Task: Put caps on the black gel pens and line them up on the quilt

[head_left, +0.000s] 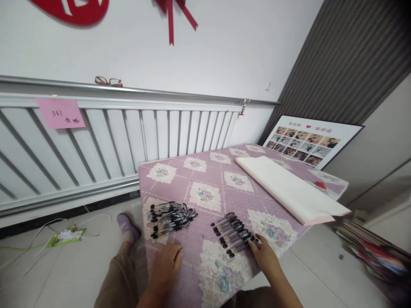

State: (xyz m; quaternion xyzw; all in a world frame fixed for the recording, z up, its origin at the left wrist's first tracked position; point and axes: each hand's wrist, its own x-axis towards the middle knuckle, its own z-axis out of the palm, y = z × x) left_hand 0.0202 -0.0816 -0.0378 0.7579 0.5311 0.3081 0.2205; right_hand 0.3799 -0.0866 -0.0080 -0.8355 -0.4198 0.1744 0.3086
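My left hand (167,264) lies on the purple quilted pad (212,179), fingers loosely curled, holding nothing that I can see. Just beyond it sits a loose pile of black pens (170,217). My right hand (263,253) rests at the near end of a second group of black pens (231,233) laid side by side, with its fingertips touching the nearest pen. Between the two pen groups lies a tiny metal spring (203,237).
A folded white sheet (289,188) lies across the pad's right side, with a small red object (320,185) beside it. A white radiator (112,137) with a pink note (61,113) and red glasses (108,81) stands behind. A photo board (305,141) leans at right. My socked foot (127,226) is on the floor.
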